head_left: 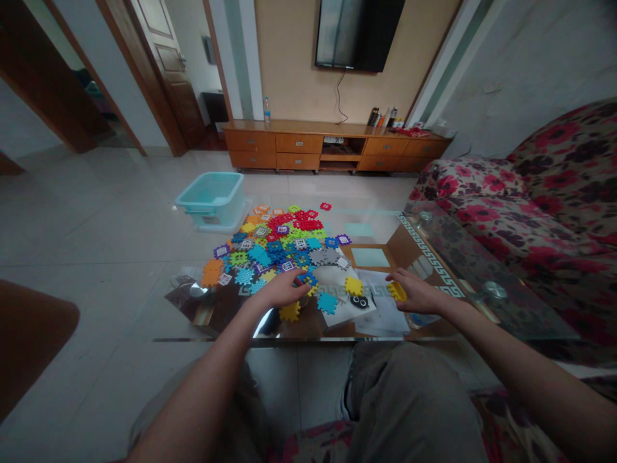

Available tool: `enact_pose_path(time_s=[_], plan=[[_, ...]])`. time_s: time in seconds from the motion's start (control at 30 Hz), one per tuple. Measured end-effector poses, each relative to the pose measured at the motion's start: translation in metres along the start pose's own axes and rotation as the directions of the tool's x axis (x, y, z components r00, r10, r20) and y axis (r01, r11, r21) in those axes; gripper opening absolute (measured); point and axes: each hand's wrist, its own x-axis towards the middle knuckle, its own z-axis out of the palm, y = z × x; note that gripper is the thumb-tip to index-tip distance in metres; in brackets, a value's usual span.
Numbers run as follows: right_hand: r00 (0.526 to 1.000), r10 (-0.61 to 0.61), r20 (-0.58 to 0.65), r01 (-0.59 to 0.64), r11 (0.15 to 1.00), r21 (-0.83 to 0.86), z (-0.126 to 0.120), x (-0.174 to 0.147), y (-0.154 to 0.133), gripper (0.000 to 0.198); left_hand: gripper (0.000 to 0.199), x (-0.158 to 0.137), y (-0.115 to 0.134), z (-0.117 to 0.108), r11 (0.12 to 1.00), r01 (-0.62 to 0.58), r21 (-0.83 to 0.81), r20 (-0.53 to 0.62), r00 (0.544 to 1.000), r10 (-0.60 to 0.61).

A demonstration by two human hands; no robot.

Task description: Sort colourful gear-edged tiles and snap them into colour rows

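Observation:
My right hand (413,292) pinches a yellow interlocking tile (397,291) with notched edges, above the right side of the glass table (434,321). My left hand (288,288) reaches over the near edge of the tile pile, fingers apart, beside a blue interlocking tile (309,279). Whether its fingertips touch that tile is hard to tell. Between my hands lie another yellow tile (353,286) and a light blue tile (328,303). One more yellow tile (290,312) sits below my left hand. Red, orange, green, grey and blue tiles are heaped beyond, some with white window-like inserts.
A turquoise plastic bin (214,200) stands behind the pile at the left. Papers and a black owl-like shape (359,301) show at the table's near middle. A floral sofa (486,193) flanks the right; a wooden TV cabinet (299,145) lines the far wall.

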Motion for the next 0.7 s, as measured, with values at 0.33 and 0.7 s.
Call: enact_pose_path(time_s=[0.33, 0.7], plan=[[1.0, -0.018, -0.014, 0.017, 0.999, -0.03, 0.0021, 0.0023, 0.0035, 0.059, 0.06, -0.0001, 0.0008, -0.0004, 1.0, 0.006, -0.001, 0.005, 1.0, -0.006], [1.0, 0.014, 0.011, -0.013, 1.0, -0.026, -0.0012, 0.0018, -0.0004, 0.056, 0.059, -0.0006, 0.0008, -0.0004, 1.0, 0.013, -0.003, 0.012, 1.0, -0.013]])
